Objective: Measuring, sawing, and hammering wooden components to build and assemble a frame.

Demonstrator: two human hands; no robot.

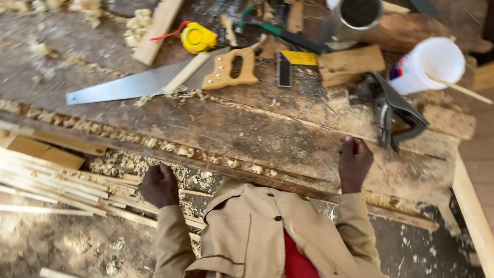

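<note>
The right hand (354,162) pinches a small reddish object (354,146), too small to identify, over the workbench (257,134) just below the hand plane (393,110); the left hand (159,185) is fisted, apparently empty, off the bench edge above wood strips (51,188). Beyond the plane lies a white cup (429,64) holding a stick (458,88), beside a metal can (357,15). Left of the plane lie a saw (159,77) and yellow tape measure (198,37) among shavings.

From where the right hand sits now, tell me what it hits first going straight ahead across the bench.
Probably the dark metal hand plane, just up and right of the right hand; only bare, shaving-strewn workbench lies between them, though depth is unclear.
</note>
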